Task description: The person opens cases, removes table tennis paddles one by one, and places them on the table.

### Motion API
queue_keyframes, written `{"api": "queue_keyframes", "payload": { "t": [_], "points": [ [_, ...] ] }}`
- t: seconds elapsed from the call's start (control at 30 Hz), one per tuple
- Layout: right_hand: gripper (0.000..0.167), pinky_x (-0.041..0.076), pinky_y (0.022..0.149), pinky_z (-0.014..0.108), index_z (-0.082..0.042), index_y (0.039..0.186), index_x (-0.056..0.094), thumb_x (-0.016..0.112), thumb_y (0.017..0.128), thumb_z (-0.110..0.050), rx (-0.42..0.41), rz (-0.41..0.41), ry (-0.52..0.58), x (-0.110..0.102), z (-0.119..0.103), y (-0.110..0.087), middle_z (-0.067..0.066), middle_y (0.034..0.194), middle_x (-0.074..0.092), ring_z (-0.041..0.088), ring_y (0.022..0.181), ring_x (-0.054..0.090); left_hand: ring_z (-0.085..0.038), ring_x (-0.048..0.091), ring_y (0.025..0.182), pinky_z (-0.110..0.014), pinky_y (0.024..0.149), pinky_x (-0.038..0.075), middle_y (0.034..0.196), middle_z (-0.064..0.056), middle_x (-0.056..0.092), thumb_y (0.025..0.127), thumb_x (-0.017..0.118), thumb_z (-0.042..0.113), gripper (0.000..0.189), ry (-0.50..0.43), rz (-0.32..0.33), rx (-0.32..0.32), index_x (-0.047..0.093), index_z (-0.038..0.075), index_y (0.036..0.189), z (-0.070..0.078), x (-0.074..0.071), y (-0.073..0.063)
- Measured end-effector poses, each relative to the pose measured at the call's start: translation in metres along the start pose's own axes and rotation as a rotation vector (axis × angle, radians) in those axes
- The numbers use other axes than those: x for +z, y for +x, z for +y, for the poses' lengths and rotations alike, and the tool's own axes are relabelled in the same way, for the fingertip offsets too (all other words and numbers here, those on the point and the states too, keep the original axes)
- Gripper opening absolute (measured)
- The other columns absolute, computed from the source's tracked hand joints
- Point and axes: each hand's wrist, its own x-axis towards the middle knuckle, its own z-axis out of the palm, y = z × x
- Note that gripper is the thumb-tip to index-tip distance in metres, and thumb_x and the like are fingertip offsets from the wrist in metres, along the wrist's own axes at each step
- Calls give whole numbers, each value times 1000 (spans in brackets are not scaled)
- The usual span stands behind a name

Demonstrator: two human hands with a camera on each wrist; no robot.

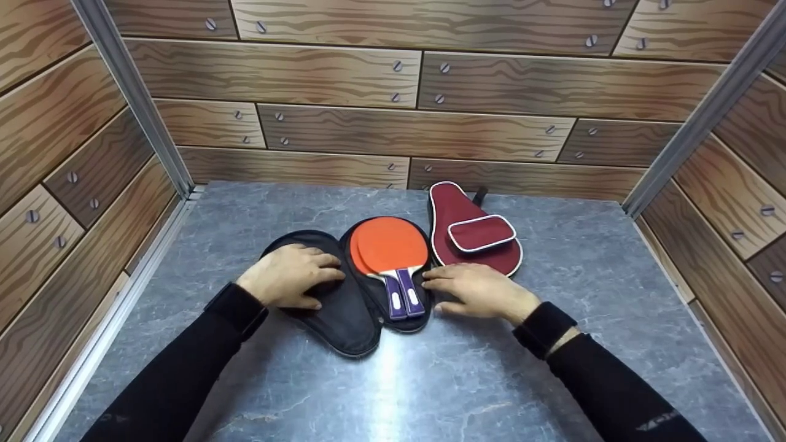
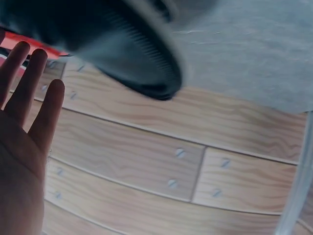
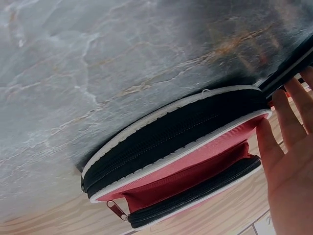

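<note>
A black paddle-shaped case lies unfolded, its lid [image 1: 347, 322] to the left and its other half [image 1: 412, 324] to the right. Two orange table tennis paddles [image 1: 393, 242] with purple handles overlap in the right half. My left hand [image 1: 291, 273] rests over the lid with fingers spread; the left wrist view shows them straight beside the lid's rim [image 2: 142, 58]. At the right half's outer edge are the fingertips of my right hand [image 1: 479, 288], its fingers extended. Just beyond that hand lies a dark red paddle case [image 1: 451, 209] with white piping.
The red case carries a front pocket [image 1: 482, 233] and a zipper pull [image 3: 116, 209]; a black strap [image 1: 480, 196] sticks out behind it. Wood-patterned walls [image 1: 344, 129] enclose the grey marbled tabletop [image 1: 295, 399] at the back and both sides, with metal posts [image 1: 132, 92] at the corners.
</note>
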Motion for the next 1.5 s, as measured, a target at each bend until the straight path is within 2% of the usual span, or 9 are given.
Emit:
{"api": "queue_keyframes", "payload": {
  "t": [0.27, 0.5, 0.7, 0.93, 1.13, 1.33, 1.5],
  "points": [
    [53, 57, 130, 53, -15, 157, 75, 79, 111, -40, -15, -5, -10, 0, 3, -1, 7, 166, 73, 30, 156, 70, -24, 78, 138, -46, 112, 68, 154, 0, 79, 88, 101, 47, 73, 73, 25, 71, 75, 28, 154, 13, -17, 36],
    [54, 56, 132, 53, -18, 160, 74, 76, 111, -42, -28, -25, 8, 2, 8, -6, 4, 169, 71, 29, 158, 68, -23, 77, 141, -43, 116, 66, 157, 2, 78, 94, 97, 48, 68, 104, -31, 128, 74, 29, 155, 30, -23, 67],
    [55, 51, 136, 55, -19, 161, 74, 75, 111, -42, -25, -43, 33, 3, 12, -11, 4, 170, 71, 29, 160, 66, -22, 76, 142, -44, 116, 66, 160, 3, 76, 98, 94, 47, 70, 100, -76, 171, 70, 32, 161, 44, -22, 86],
    [57, 45, 141, 55, -18, 164, 71, 74, 112, -41, -29, -74, 59, 4, 15, -13, 3, 173, 68, 29, 165, 62, -20, 74, 148, -44, 117, 65, 165, 5, 73, 100, 92, 45, 70, 90, -78, 182, 67, 33, 165, 51, -16, 104],
    [59, 43, 142, 57, -18, 165, 70, 74, 112, -43, -24, -76, 73, 8, 16, -15, 3, 175, 66, 30, 167, 59, -16, 70, 154, -43, 117, 65, 172, 10, 67, 103, 90, 40, 70, 83, -57, 227, 66, 34, 168, 59, -11, 117],
    [61, 41, 144, 57, -17, 166, 68, 74, 112, -44, -14, -78, 89, 8, 15, -14, 1, 176, 65, 29, 168, 58, -12, 73, 149, -40, 112, 66, 164, 14, 74, 103, 88, 31, 64, 94, -4, 258, 70, 35, 164, 66, -4, 121],
    [62, 40, 145, 57, -17, 168, 67, 74, 112, -45, -9, -86, 99, 7, 15, -13, 0, 177, 64, 28, 170, 56, -11, 77, 141, -37, 106, 68, 156, 14, 78, 101, 88, 33, 60, 124, 22, 262, 73, 37, 159, 67, 1, 121]
  ]
}}
